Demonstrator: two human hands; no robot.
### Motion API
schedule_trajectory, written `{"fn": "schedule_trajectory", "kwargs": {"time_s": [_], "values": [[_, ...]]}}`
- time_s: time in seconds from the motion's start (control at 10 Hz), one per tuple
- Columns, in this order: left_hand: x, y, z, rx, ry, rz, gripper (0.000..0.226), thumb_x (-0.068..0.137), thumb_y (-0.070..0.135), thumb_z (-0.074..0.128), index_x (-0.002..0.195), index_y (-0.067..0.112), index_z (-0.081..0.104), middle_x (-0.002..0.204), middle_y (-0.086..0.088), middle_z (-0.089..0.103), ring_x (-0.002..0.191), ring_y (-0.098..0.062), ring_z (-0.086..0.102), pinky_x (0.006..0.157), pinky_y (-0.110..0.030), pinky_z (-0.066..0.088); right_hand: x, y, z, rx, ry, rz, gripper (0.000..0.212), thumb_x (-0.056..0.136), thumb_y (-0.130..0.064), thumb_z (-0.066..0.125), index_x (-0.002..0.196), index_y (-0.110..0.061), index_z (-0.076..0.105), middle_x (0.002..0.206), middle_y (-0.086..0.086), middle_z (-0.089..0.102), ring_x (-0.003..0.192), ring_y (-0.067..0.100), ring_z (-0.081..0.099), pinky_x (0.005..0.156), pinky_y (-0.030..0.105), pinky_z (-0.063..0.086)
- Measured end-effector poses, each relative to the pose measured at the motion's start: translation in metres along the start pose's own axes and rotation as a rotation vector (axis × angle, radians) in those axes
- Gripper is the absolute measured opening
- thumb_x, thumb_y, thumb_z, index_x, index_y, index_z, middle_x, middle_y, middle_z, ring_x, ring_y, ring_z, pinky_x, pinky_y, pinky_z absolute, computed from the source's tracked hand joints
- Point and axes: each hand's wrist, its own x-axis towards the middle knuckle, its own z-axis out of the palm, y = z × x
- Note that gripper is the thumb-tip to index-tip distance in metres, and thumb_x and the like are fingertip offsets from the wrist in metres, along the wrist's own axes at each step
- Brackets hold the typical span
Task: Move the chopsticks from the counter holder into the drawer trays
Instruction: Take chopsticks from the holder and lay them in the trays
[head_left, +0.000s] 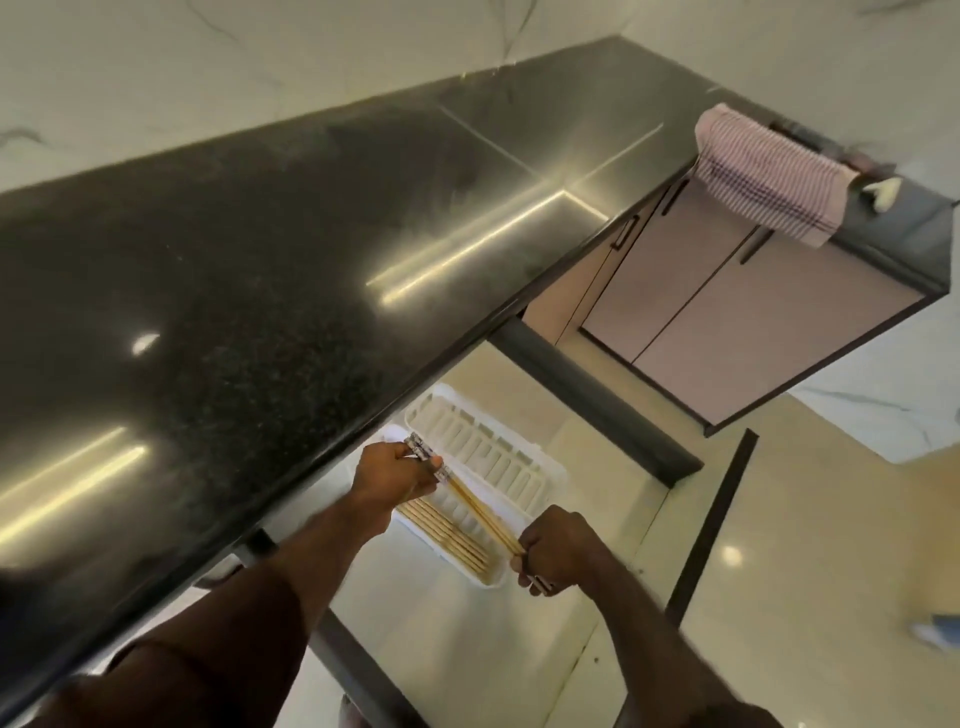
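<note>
Both hands, left hand (397, 475) and right hand (558, 551), fingers clamped on pale wooden chopsticks (480, 512) above the white slotted plastic drawer tray (524, 470), should lower them level beside those already laid

Two trays (480, 452), two hands (395, 475) — one towel (769, 174).

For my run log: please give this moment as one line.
left hand: grips wooden chopsticks | right hand: grips other end | white plastic tray: partly filled
</note>
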Motion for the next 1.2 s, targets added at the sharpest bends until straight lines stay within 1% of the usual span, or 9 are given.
{"fn": "schedule_trajectory", "kwargs": {"time_s": [0.2,0.3,0.4,0.6,0.7,0.8,1.0,1.1,1.2], "values": [[0.022,-0.015,-0.004,-0.097,0.150,-0.126,0.044,0.075,-0.006,0.077,0.114,-0.012,0.056,0.109,-0.029,0.065,0.094,-0.039,0.069,0.079,-0.041,0.059,0.042,-0.008,0.005,-0.159,-0.005,-0.040,0.026,0.087,-0.029,0.069,0.099,-0.006,0.071,0.084,0.006,0.077,0.067,0.017,0.073,0.070,0.032,0.062],[0.033,-0.021,-0.007,-0.131,0.194,-0.179,0.039,0.074,-0.007,0.077,0.108,-0.014,0.059,0.105,-0.029,0.068,0.091,-0.040,0.070,0.083,-0.045,0.058,0.055,-0.012,0.008,-0.238,-0.016,-0.075,0.032,0.086,-0.032,0.071,0.100,-0.004,0.070,0.090,0.007,0.076,0.076,0.020,0.073,0.075,0.029,0.059],[0.041,-0.023,-0.007,-0.029,0.234,-0.192,0.032,0.076,0.000,0.078,0.102,-0.012,0.062,0.101,-0.027,0.070,0.085,-0.037,0.071,0.083,-0.046,0.058,0.065,-0.016,0.011,-0.268,-0.055,-0.073,0.034,0.086,-0.037,0.071,0.095,-0.004,0.071,0.083,0.005,0.072,0.069,0.017,0.067,0.069,0.022,0.054],[0.054,-0.023,-0.005,0.064,0.279,-0.240,0.046,0.081,0.004,0.074,0.121,-0.008,0.055,0.118,-0.027,0.064,0.107,-0.039,0.064,0.094,-0.047,0.052,0.085,-0.025,0.022,-0.323,-0.024,-0.088,0.047,0.085,-0.039,0.071,0.110,0.000,0.063,0.109,0.012,0.071,0.102,0.029,0.067,0.086,0.031,0.050],[0.056,-0.026,-0.001,0.159,0.353,-0.251,0.051,0.080,0.006,0.076,0.124,-0.005,0.053,0.123,-0.020,0.062,0.107,-0.030,0.063,0.082,-0.032,0.054,0.091,-0.029,0.028,-0.330,0.004,-0.056,0.049,0.081,-0.041,0.075,0.112,-0.005,0.063,0.111,0.008,0.070,0.104,0.026,0.066,0.081,0.029,0.048],[0.044,-0.025,0.005,0.331,0.281,-0.186,0.049,0.086,0.005,0.064,0.132,-0.003,0.048,0.132,-0.022,0.055,0.117,-0.035,0.057,0.086,-0.036,0.051,0.094,-0.031,0.034,-0.310,0.050,-0.018,0.051,0.077,-0.036,0.080,0.114,-0.007,0.061,0.110,0.007,0.070,0.104,0.026,0.067,0.085,0.031,0.052],[0.044,-0.037,0.014,0.966,0.034,0.086,0.044,0.089,0.005,0.054,0.132,-0.002,0.045,0.134,-0.022,0.052,0.123,-0.036,0.050,0.100,-0.039,0.042,0.096,-0.025,0.046,-0.326,0.118,-0.038,0.036,0.086,-0.030,0.071,0.114,-0.010,0.059,0.108,0.004,0.070,0.102,0.023,0.068,0.087,0.031,0.054],[0.053,-0.050,0.018,1.307,-0.109,0.061,0.063,0.093,0.006,0.051,0.148,0.001,0.021,0.157,-0.022,0.020,0.146,-0.037,0.016,0.119,-0.045,0.018,0.091,-0.024,0.053,-0.356,0.197,-0.074,0.029,0.090,-0.026,0.064,0.114,-0.012,0.060,0.108,0.004,0.068,0.100,0.022,0.067,0.085,0.031,0.054],[0.057,-0.062,0.022,1.571,-0.140,0.143,0.073,0.092,0.009,0.054,0.151,0.004,0.011,0.161,-0.019,0.005,0.148,-0.038,0.002,0.117,-0.050,0.003,0.087,-0.022,0.063,-0.414,0.272,-0.115,0.027,0.094,-0.027,0.059,0.117,-0.012,0.060,0.106,0.004,0.068,0.096,0.019,0.069,0.083,0.029,0.055]]}}
